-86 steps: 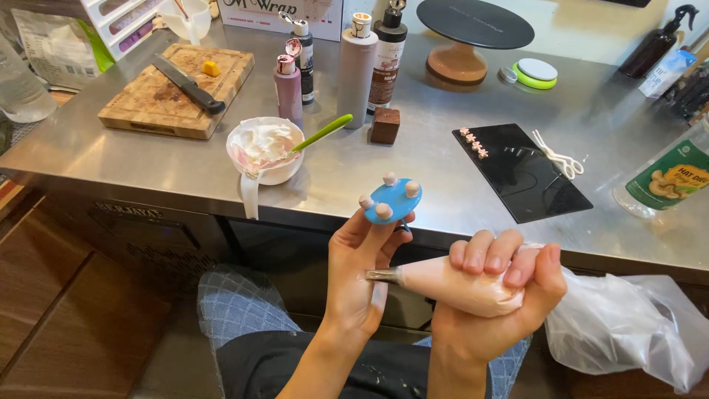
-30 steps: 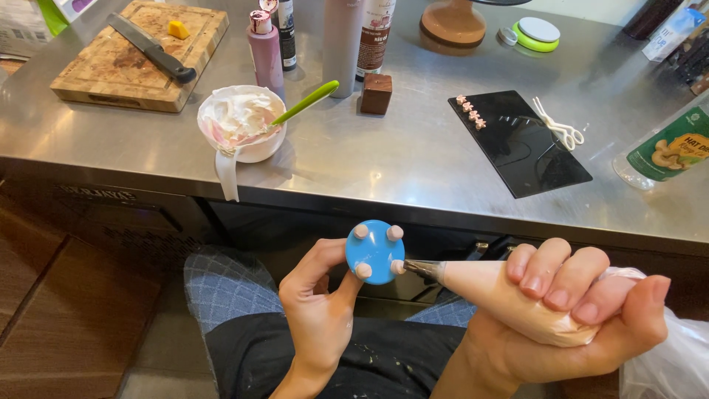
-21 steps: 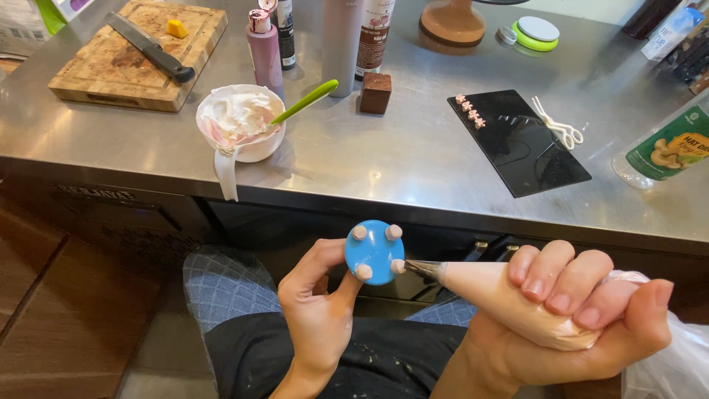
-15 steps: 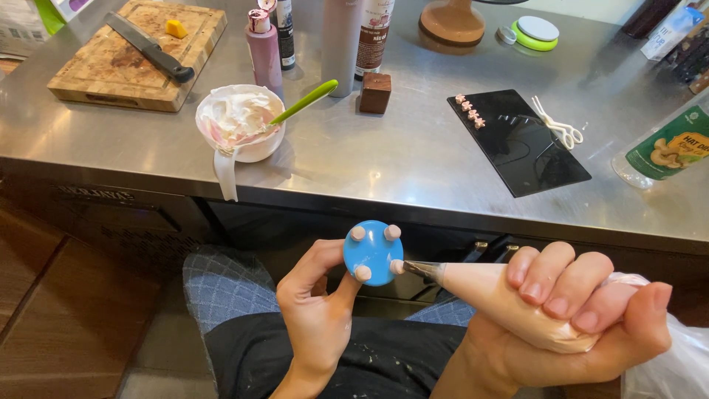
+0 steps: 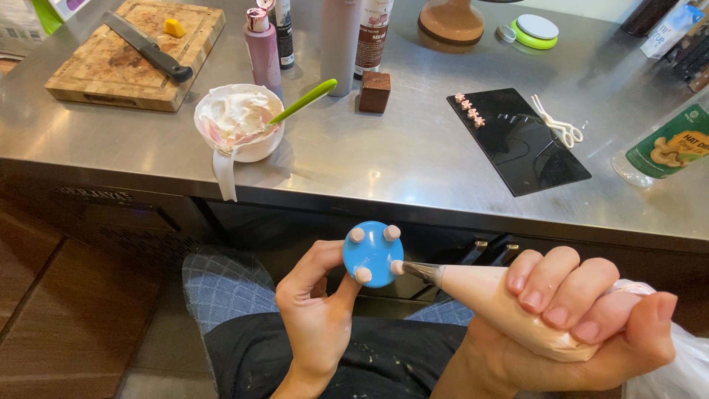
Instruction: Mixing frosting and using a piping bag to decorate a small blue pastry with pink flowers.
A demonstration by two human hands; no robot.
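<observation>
- Since the earlier frames, little has shifted: the blue disc (image 5: pixel 371 253) has turned slightly in the fingers, and the metal tip (image 5: pixel 421 272) now sits on a fourth pink blob at the disc's right edge, where three stood before.
- Steel counter (image 5: pixel 384 159) fills the upper view, well apart from both hands, which work below its front edge, over the person's lap.
- Wooden cutting board (image 5: pixel 111 63) lies at the far left of the counter with a black-handled knife (image 5: pixel 148 50) across it.
- Black slab (image 5: pixel 517 140) lies to the right, with a short row of small pink piped pieces (image 5: pixel 469 108) near its upper corner.
- White bowl (image 5: pixel 240 122) of pale cream stands near the counter's front edge, a green-handled spatula (image 5: pixel 303 101) leaning in it.
- Piping bag (image 5: pixel 502 307) is clenched in the right hand (image 5: pixel 583 325), all fingers wrapped round its bulk.
- Left hand (image 5: pixel 314 318) pinches the blue disc from beneath, face tilted toward the camera.
- Step in hand, as I judge it: piping small pink dots round the disc's rim.
- Next move probably calls for a steady squeeze, a clean lift of the tip, then a slight turn of the disc to a bare stretch of rim.
</observation>
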